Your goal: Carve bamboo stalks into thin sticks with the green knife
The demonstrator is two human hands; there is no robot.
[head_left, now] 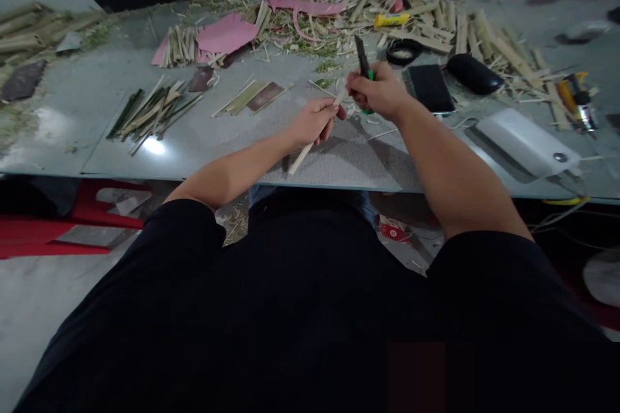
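My left hand [317,121] is closed around a pale bamboo strip [301,159], whose lower end slants down toward the table's front edge. The strip's upper end reaches up to my right hand [376,91]. In that hand is a utility knife [361,57] with a green part, its dark end pointing up and away from me. The fingertips of my right hand are close to the strip; whether they pinch it I cannot tell. Just left of my hands lie thin bamboo strips [237,98] and a brown sandpaper piece [265,96].
A bundle of bamboo sticks [150,110] lies at left, with pink paper [227,33] behind. Shavings and offcuts line the back. To the right are a black tape roll [403,51], a phone [430,88], a black mouse [475,73] and a white box [526,139] with cables.
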